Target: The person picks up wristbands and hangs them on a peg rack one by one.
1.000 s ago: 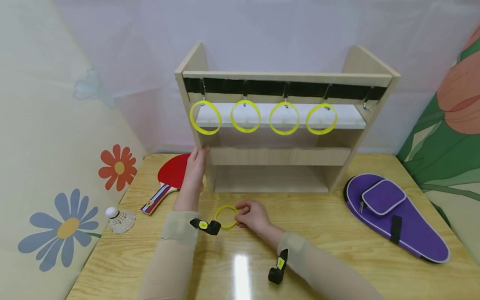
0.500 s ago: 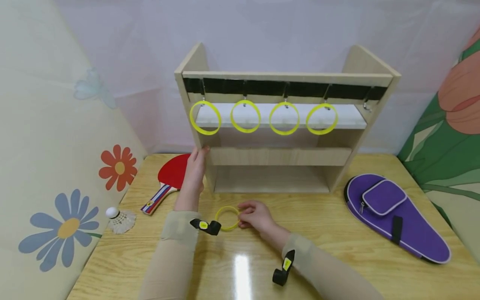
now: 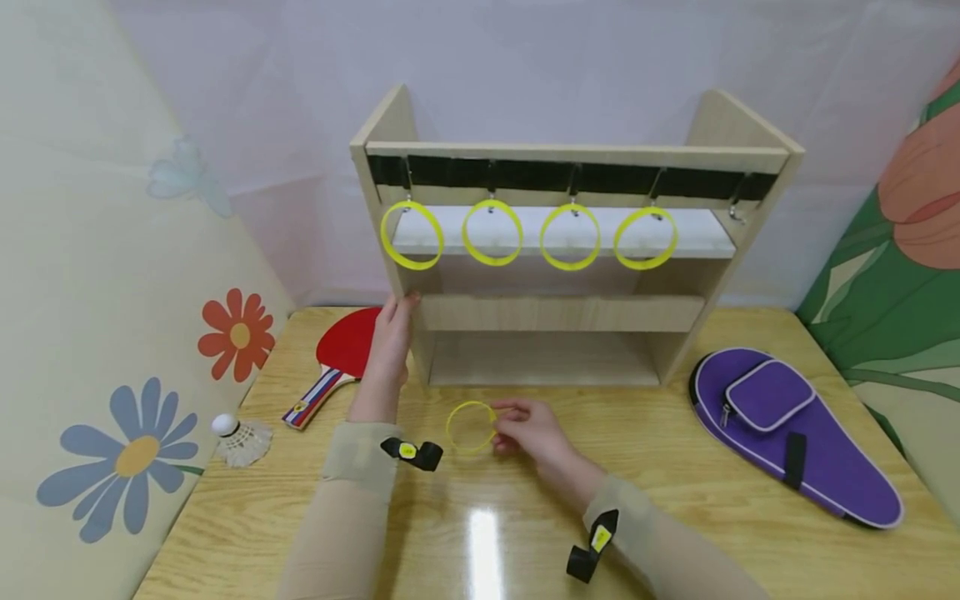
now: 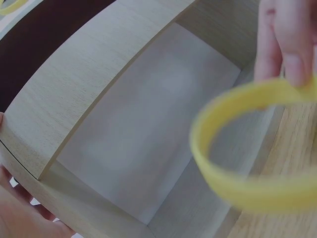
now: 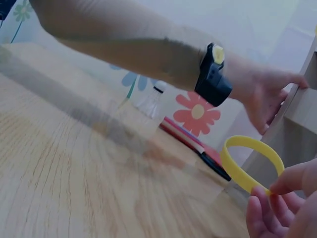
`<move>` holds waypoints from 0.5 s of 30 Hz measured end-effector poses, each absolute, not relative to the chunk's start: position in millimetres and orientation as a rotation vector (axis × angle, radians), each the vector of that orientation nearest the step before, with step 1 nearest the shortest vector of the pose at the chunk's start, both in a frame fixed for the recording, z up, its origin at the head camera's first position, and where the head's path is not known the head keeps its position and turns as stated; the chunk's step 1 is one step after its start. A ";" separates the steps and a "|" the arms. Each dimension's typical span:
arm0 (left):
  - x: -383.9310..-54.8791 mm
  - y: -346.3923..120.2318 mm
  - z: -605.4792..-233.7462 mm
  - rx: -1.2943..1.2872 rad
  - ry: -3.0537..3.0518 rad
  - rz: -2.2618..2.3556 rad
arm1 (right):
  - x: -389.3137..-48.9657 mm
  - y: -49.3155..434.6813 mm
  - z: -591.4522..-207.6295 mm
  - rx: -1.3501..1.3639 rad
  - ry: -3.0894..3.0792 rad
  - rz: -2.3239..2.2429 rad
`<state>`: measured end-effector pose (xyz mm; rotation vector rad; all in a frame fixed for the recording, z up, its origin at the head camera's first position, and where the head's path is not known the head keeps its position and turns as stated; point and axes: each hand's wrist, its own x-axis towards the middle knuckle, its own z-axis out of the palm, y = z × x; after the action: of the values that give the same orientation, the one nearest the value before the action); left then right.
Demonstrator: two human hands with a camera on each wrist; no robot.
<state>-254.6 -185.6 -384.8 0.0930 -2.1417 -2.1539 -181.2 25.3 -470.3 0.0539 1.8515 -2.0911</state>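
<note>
My right hand (image 3: 536, 437) pinches the right side of a yellow ring (image 3: 450, 437), like a wristband, between thumb and fingertips. The ring is held above the table, in front of the shelf's base. With my left hand (image 3: 390, 342) I hold the left side panel of a small wooden rack (image 3: 562, 314), thumb at its front edge and fingers on the outer side. Several like rings, such as the leftmost yellow ring (image 3: 385, 242), hang from hooks on the rack's black strip (image 3: 532, 176). The rightmost hook (image 3: 735, 212) bears no ring.
A red table tennis bat (image 3: 347, 343) lies left of the rack, partly behind my left hand. Further left is a shuttlecock (image 3: 243, 442). A purple bat case (image 3: 787, 433) lies on the right of the wooden table (image 3: 637, 483).
My right hand has moved a little right and away from me, lifting the yellow ring from near the tabletop. The left hand stays in place on the rack.
</note>
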 end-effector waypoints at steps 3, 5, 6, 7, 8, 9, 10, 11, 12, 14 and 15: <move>-255.3 -185.4 -385.4 0.096 -2.133 -2.152 | -178.6 31.9 -464.4 0.032 1.857 -2.094; -255.7 -185.3 -385.1 0.106 -2.129 -2.150 | -177.4 36.5 -461.1 0.021 1.850 -2.105; -255.9 -185.5 -384.9 0.109 -2.130 -2.151 | -176.7 38.8 -459.7 0.016 1.842 -2.115; -255.8 -185.7 -384.6 0.112 -2.140 -2.150 | -176.4 41.0 -458.4 0.014 1.839 -2.119; -255.6 -185.9 -384.1 0.116 -2.148 -2.148 | -176.0 43.2 -456.7 0.015 1.834 -2.126; -255.7 -186.0 -383.7 0.117 -2.154 -2.148 | -175.7 45.3 -455.0 0.015 1.830 -2.133; -255.5 -186.0 -383.3 0.119 -2.154 -2.153 | -175.5 47.7 -453.5 0.019 1.824 -2.139; -255.4 -186.2 -383.1 0.118 -2.156 -2.157 | -175.0 50.1 -451.8 0.023 1.820 -2.143; -255.4 -186.2 -383.0 0.117 -2.158 -2.158 | -174.7 52.5 -450.4 0.028 1.817 -2.148; -255.3 -185.8 -383.2 0.116 -2.154 -2.159 | -174.1 57.8 -448.0 0.040 1.811 -2.162; -255.3 -185.5 -383.4 0.114 -2.152 -2.159 | -173.8 60.6 -447.0 0.045 1.808 -2.170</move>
<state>-255.3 -185.5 -383.4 0.1145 -2.1519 -2.1587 -173.8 60.6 -447.0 0.0451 1.8080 -2.1700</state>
